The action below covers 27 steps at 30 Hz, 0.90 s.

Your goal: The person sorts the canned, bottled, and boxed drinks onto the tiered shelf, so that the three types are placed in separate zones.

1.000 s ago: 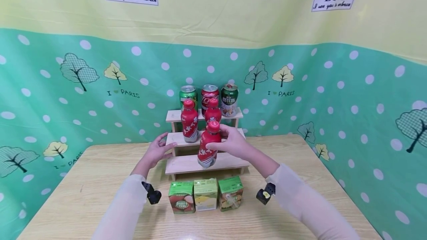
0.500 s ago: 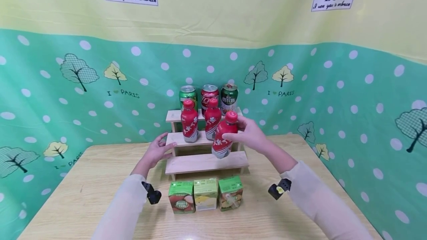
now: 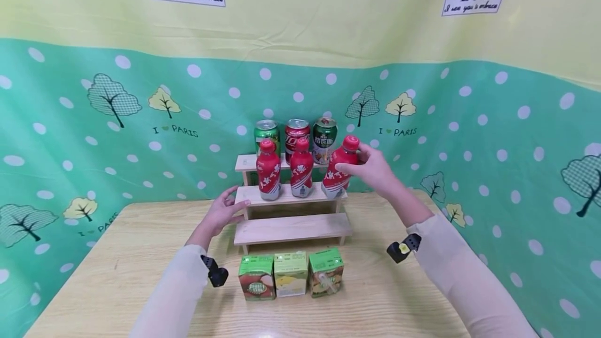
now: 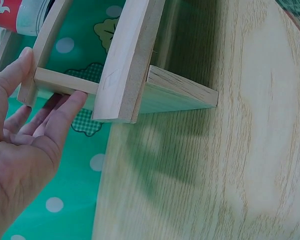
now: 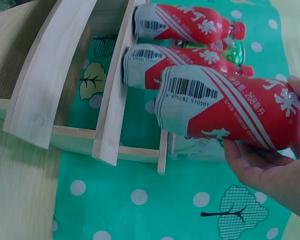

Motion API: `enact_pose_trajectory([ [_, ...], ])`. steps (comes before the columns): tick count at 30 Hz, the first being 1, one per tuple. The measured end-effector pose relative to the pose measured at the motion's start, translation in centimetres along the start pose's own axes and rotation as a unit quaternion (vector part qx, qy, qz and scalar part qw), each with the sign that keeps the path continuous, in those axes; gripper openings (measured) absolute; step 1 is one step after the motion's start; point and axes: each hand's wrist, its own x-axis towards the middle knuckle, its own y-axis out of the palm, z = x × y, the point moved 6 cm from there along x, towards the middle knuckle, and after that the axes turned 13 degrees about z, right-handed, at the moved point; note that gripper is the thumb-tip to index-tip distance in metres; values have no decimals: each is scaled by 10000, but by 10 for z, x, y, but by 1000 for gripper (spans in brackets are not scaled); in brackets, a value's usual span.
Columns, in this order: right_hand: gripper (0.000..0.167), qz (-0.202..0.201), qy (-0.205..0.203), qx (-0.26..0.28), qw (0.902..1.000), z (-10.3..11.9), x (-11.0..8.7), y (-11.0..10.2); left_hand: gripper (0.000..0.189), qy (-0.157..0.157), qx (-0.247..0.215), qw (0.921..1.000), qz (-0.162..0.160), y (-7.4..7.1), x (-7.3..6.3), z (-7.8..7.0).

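My right hand point(image 3: 377, 171) grips a red drink bottle point(image 3: 339, 168) near its neck, thumb in front and fingers behind. The bottle tilts a little over the right end of the middle step. In the right wrist view a small gap shows between its base and that wooden step point(image 5: 112, 110). Two matching bottles, one on the left point(image 3: 269, 171) and one in the middle point(image 3: 301, 168), stand upright on the same step. My left hand point(image 3: 223, 214) holds the left end of the wooden step shelf point(image 4: 117, 75), thumb at the board's end and fingertips against the side rail.
On the top step stand a green can point(image 3: 267, 132), a red can point(image 3: 297, 134) and a dark green can point(image 3: 325, 140). Three juice boxes, red-green point(image 3: 256, 278), yellow point(image 3: 290, 275) and green point(image 3: 326, 274), stand before the lower step point(image 3: 291, 228). A patterned cloth point(image 3: 188, 98) hangs behind.
My right hand has carried the bottle from in front of the middle bottle, up and to the right, to the right end of the middle step. The left hand keeps its place.
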Motion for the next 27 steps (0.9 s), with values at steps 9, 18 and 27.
enact_pose_trajectory([
  [9, 67, -285, 466, 177, 9984, -21, 6, -7, 83, -20, -18, 10000, 25, 0, 1, 1],
  [18, 65, -326, 523, 170, 9980, -36, 18, -4, 83, -80, 2, 10000, -14, -1, -3, 2],
  [27, 66, -323, 492, 142, 9982, -38, 27, -5, 83, -16, -24, 10000, 43, 0, 0, -1],
])
